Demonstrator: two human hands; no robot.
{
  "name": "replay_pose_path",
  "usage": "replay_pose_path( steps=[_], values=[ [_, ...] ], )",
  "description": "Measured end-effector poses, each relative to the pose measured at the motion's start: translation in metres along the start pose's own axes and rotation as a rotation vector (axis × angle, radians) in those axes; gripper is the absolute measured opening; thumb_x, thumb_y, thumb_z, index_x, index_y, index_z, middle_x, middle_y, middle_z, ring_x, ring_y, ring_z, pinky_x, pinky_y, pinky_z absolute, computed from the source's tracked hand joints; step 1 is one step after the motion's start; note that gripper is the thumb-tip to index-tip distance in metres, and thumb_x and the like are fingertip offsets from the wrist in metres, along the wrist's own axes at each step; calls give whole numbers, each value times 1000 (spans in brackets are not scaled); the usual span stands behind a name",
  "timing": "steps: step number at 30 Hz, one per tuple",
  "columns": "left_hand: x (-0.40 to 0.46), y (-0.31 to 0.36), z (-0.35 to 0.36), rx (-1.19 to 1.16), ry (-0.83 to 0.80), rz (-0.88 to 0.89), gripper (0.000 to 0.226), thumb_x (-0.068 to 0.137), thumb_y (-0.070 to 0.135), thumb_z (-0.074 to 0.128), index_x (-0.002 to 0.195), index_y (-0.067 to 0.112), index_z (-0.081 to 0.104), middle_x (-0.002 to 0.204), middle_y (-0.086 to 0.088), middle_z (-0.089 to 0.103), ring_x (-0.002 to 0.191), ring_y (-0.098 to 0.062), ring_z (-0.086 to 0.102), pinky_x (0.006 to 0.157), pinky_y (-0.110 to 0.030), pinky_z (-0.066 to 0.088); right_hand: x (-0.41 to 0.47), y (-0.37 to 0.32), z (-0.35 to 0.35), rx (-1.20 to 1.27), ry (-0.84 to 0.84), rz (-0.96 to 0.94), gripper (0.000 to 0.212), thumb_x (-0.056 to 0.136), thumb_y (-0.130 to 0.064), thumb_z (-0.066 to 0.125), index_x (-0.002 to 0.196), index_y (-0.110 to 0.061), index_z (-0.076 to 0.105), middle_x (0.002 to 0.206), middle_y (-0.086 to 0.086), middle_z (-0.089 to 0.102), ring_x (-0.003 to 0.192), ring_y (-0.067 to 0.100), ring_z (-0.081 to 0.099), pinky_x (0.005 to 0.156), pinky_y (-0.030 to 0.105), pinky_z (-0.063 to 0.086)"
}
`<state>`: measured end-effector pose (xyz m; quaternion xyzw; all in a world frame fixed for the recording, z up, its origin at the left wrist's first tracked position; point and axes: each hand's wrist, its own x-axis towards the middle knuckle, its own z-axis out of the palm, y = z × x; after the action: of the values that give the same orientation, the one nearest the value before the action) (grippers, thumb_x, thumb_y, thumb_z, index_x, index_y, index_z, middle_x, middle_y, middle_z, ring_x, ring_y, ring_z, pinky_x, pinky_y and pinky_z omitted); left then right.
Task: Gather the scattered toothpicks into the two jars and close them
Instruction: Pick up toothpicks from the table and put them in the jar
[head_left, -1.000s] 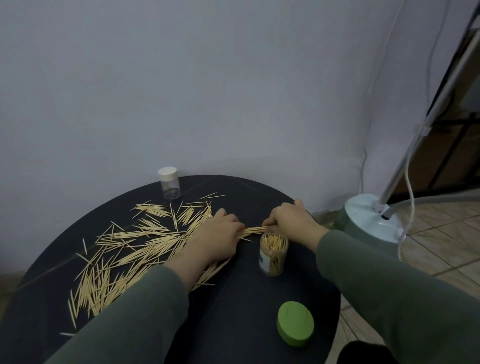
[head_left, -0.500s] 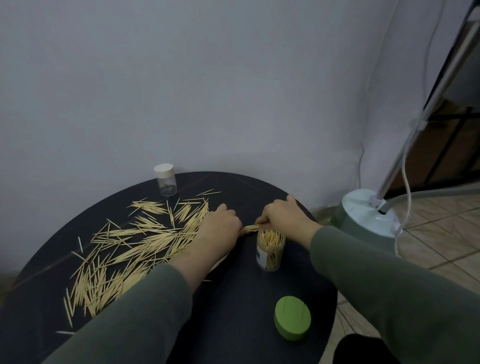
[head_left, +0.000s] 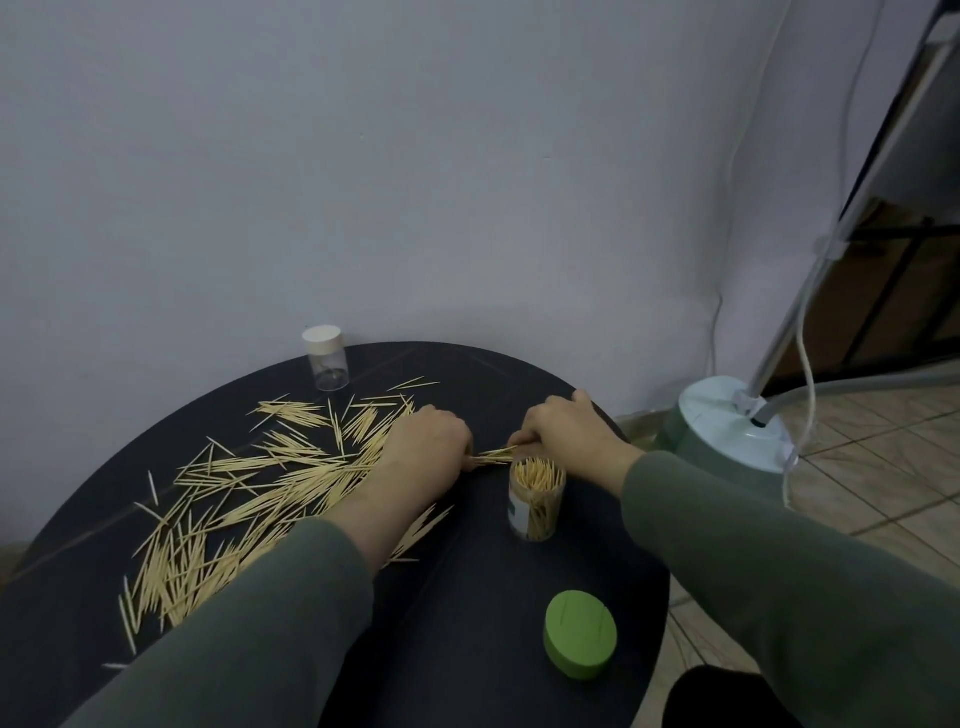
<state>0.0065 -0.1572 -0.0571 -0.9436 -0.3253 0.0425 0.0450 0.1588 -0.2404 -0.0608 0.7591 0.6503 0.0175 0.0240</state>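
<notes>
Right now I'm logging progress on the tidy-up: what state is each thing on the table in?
Open jar: upright, uncapped, nearly full of toothpicks.
Green lid: off, lying on the table.
Small jar: upright, capped, looks almost empty.
Loose toothpicks: scattered flat on the table.
Toothpick bundle: held between both hands beside the open jar.
Left hand: grips one end.
Right hand: grips the other end.

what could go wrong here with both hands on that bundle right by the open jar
The open jar stands upright just under the right hand; a nudge could tip it and spill its toothpicks. The small bundle held between the right hand and the left hand could splay apart. The green lid sits near the table edge.
</notes>
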Motion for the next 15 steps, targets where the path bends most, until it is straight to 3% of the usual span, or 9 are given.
replay_pose_path(
  steps=[9, 15],
  values=[
    [-3, -1, -4, -63, 48, 5, 28, 94, 35, 57, 120, 26, 64, 118, 1, 60, 106, -16, 57, 82, -31, 50, -3, 1, 0, 189, 115, 66, 24, 95, -40, 54, 112, -33, 70, 111, -12, 66, 109, 12, 53, 104, 42, 27],
    [-8, -5, -7, -121, 138, 31, 27, 94, 37, 57, 119, 31, 65, 121, 3, 56, 114, -16, 48, 91, -34, 49, -11, 5, 3, 299, 233, 117, 24, 92, -42, 59, 110, -32, 70, 111, -13, 61, 107, 10, 49, 100, 41, 32]
  ],
)
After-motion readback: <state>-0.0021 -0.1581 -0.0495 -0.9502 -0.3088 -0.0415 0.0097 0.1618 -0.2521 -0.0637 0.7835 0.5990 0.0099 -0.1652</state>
